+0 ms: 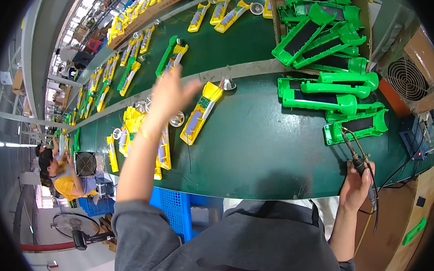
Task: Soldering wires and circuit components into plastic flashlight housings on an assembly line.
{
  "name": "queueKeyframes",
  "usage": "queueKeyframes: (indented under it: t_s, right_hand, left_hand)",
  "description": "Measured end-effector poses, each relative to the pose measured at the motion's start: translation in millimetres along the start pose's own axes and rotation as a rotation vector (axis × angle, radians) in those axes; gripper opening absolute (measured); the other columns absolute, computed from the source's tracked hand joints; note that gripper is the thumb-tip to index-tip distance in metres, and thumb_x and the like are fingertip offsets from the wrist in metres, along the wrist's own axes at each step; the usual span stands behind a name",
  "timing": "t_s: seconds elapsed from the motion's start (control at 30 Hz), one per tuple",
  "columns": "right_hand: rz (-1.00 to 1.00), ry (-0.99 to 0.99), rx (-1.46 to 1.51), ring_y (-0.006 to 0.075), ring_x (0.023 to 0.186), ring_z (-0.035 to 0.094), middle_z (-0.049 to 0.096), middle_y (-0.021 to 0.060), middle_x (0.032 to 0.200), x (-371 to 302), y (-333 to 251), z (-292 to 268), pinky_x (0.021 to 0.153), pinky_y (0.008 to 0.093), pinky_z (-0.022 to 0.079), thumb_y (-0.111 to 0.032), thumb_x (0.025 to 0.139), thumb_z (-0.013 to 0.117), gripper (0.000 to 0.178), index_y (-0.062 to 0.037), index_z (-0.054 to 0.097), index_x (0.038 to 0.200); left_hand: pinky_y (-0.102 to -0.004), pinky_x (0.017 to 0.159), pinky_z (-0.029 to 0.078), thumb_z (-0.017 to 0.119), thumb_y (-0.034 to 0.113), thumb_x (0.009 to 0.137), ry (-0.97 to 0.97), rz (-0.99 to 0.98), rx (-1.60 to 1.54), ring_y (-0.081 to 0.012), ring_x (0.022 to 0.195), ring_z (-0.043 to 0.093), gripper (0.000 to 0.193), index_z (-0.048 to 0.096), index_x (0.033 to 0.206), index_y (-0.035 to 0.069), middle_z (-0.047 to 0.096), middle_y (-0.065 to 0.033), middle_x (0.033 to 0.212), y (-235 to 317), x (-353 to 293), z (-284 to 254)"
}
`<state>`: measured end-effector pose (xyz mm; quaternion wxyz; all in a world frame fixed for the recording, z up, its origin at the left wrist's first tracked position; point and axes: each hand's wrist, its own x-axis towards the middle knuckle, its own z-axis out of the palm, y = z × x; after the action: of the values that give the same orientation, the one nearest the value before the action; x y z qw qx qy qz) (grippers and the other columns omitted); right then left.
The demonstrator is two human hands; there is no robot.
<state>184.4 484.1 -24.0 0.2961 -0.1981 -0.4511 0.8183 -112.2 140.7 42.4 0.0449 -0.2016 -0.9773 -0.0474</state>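
My right hand (356, 188) is closed around the handle of a soldering iron (357, 161) at the right of the green table. The iron's tip points up toward a green plastic housing half (369, 125). My left hand (171, 95) reaches out over the middle of the table with fingers spread, and I see nothing held in it. Just beyond its fingertips lies a yellow housing with a green cover piece (166, 57) beside it. To its right lies a yellow flashlight housing (198, 117) with a purple battery, small circuit board and silver reflector cup (227, 84).
Green housing halves (322, 99) are piled at right, with more in a carton (278, 21) behind. A soldering station (414, 138) and a fan (407, 79) stand far right. Several yellow housings (163, 150) sit under my left forearm. A co-worker (67, 181) sits far left.
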Motion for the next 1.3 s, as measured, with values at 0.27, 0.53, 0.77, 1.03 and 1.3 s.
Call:
queueKeyframes:
  t_s: [0.27, 0.53, 0.77, 1.03, 1.3]
  right_hand:
    - [0.007, -0.058, -0.074, 0.0133, 0.076, 0.047, 0.055, 0.0074, 0.089, -2.7, -9.8, 6.0, 0.083, 0.0334, 0.038, -0.023, 0.090, 0.054, 0.021, -0.0034, 0.049, 0.096]
    - [-0.061, -0.029, 0.029, 0.0135, 0.076, 0.048, 0.056, 0.0071, 0.091, -24.4, -31.1, 13.5, 0.084, 0.0366, 0.037, -0.025, 0.089, 0.054, 0.020, -0.0089, 0.048, 0.099]
    - [0.164, -0.216, -0.058, 0.0207, 0.093, 0.056, 0.054, 0.0081, 0.097, -45.0, -22.4, 61.0, 0.075, 0.0346, 0.048, -0.021, 0.091, 0.051, 0.019, -0.0051, 0.048, 0.101]
    - [0.256, -0.122, -0.101, 0.0210, 0.089, 0.059, 0.057, 0.0112, 0.096, -32.9, 9.0, 69.1, 0.088, 0.0394, 0.047, -0.017, 0.092, 0.050, 0.016, -0.0030, 0.049, 0.101]
    - [0.244, -0.106, 0.109, 0.0194, 0.091, 0.059, 0.060, 0.0092, 0.099, -31.7, 18.7, 63.3, 0.096, 0.0438, 0.046, -0.019, 0.094, 0.049, 0.017, -0.0043, 0.050, 0.103]
  left_hand:
    - [-0.0439, 0.087, 0.042, 0.068, 0.004, 0.074, 0.086, 0.088, -0.152, -0.0401, 0.102, 0.049, 0.053, 0.045, 0.122, 0.001, 0.049, -0.0215, 0.111, 50.9, -95.4, 31.1]
    - [-0.0408, 0.091, 0.042, 0.066, 0.000, 0.070, -0.215, 0.512, -0.470, -0.0340, 0.107, 0.052, 0.048, 0.054, 0.117, 0.006, 0.053, -0.0165, 0.116, 137.1, -140.1, 18.8]
    - [-0.0450, 0.096, 0.038, 0.070, 0.010, 0.069, -0.171, 0.612, -0.632, -0.0343, 0.109, 0.049, 0.052, 0.053, 0.117, 0.002, 0.050, -0.0172, 0.118, 191.7, -132.6, 10.4]
    - [-0.0456, 0.097, 0.036, 0.066, 0.005, 0.070, -0.107, 0.335, -0.381, -0.0379, 0.116, 0.043, 0.060, 0.048, 0.127, 0.002, 0.046, -0.0201, 0.126, 129.7, -160.4, 8.2]
    - [-0.0347, 0.077, 0.045, 0.075, 0.004, 0.063, 0.082, 0.543, -0.710, -0.0268, 0.091, 0.056, 0.027, 0.069, 0.090, 0.005, 0.062, -0.0071, 0.096, 207.5, -141.6, 37.3]
